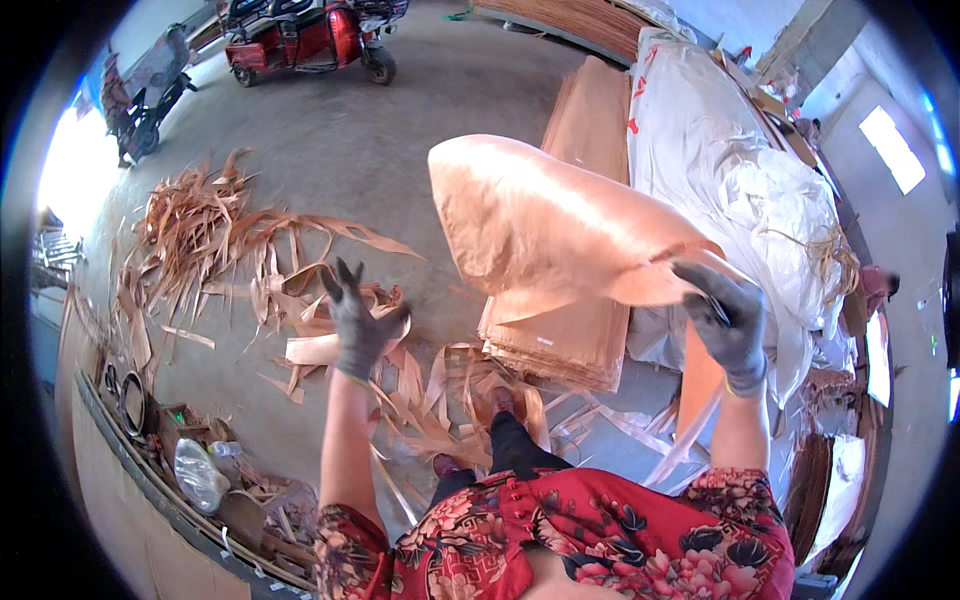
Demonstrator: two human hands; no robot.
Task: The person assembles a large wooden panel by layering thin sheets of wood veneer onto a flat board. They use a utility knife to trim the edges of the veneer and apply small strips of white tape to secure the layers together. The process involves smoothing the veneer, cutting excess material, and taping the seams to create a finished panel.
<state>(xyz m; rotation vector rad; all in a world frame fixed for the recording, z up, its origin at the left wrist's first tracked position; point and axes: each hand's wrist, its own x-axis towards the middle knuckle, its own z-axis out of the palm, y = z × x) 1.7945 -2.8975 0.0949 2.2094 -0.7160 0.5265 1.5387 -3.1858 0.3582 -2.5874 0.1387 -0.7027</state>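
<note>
A large thin sheet of wood veneer (560, 215), orange-brown and curling over on itself, hangs in the air ahead of me. My gloved right hand (728, 318) grips its near right edge, fingers closed round it. Off to the left, my gloved left hand (362, 318) is held out with its fingers spread and nothing in it. Below the raised sheet lies a stack of veneer sheets (565, 345), its near end by my feet and its far part reaching away. The sheet hides the middle of that stack.
Torn veneer strips (200, 220) lie heaped on the floor at left, with more scraps around my feet. White plastic sheeting (720, 190) covers a pile at right. A red three-wheeled vehicle (310, 40) stands far back. At lower left, a ledge holds a clear plastic bag (200, 475) and clutter.
</note>
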